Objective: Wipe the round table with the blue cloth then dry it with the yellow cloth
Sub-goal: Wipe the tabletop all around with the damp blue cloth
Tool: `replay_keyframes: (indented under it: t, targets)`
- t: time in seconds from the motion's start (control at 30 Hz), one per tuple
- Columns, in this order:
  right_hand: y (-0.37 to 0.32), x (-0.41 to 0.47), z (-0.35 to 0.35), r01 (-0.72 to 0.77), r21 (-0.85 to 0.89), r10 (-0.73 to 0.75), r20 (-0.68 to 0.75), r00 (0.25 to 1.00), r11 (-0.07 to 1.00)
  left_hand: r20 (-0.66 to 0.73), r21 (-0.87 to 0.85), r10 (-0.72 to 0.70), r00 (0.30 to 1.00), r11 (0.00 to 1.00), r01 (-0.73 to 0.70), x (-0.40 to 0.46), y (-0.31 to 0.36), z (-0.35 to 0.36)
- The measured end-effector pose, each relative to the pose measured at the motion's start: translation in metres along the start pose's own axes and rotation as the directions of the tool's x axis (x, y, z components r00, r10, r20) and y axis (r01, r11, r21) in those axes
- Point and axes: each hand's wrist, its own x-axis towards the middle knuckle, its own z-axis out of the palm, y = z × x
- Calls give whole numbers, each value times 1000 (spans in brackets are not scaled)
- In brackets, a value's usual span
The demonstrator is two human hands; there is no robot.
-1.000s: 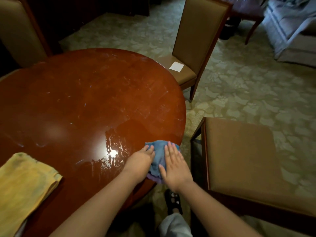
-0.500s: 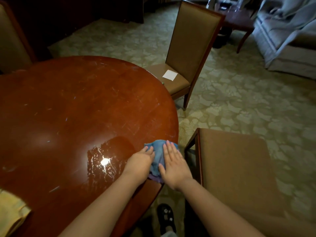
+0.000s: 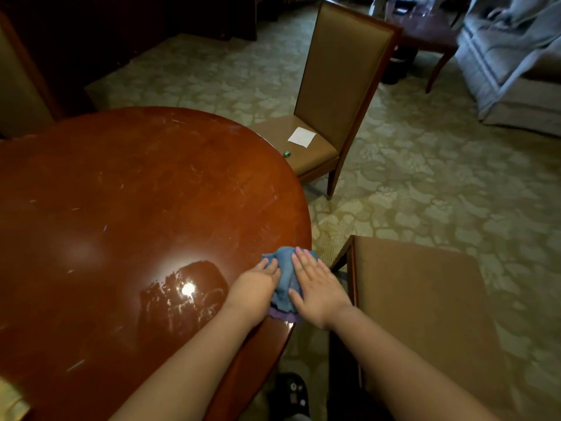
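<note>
The round, glossy red-brown table (image 3: 136, 208) fills the left of the head view. At its near right edge lies the bunched blue cloth (image 3: 283, 275). My left hand (image 3: 258, 287) rests on the cloth's left side, fingers lying on it. My right hand (image 3: 315, 287) presses flat on its right side with straight fingers. A wet, shiny streaked patch shows left of my hands. Only a corner of the yellow cloth (image 3: 12, 402) shows at the bottom left edge.
A tan chair seat (image 3: 425, 314) stands close to the right of the table edge. Another tan chair (image 3: 334, 95) with a white paper (image 3: 302, 136) on its seat stands behind the table. Patterned carpet, a sofa (image 3: 516, 71) and a small dark table are at the far right.
The view has swung right and up, so the yellow cloth has slid nearly out of frame. Both hands stay on the blue cloth at the table's right edge.
</note>
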Motion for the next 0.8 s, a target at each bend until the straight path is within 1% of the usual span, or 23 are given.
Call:
replay_keyframes:
  t: [0.17, 0.23, 0.4, 0.57, 0.8]
  targets:
    - [25, 43, -18, 14, -28, -13, 29, 1000, 1000, -9, 31, -38, 999, 999, 38, 46, -12, -16]
    - [31, 56, -25, 14, -41, -11, 72, 997, 999, -10, 39, -55, 998, 998, 55, 57, -16, -20]
    - [27, 59, -31, 4, 16, -6, 103, 995, 1000, -5, 41, -72, 997, 997, 72, 54, -18, -18]
    - [-6, 24, -22, 15, 12, -17, 130, 991, 1000, 57, 74, -86, 995, 994, 82, 7, -11, -6]
    - [-83, -35, 9, 33, 2, -33, 161, 986, 999, 117, 73, -108, 987, 992, 100, -92, -10, 20]
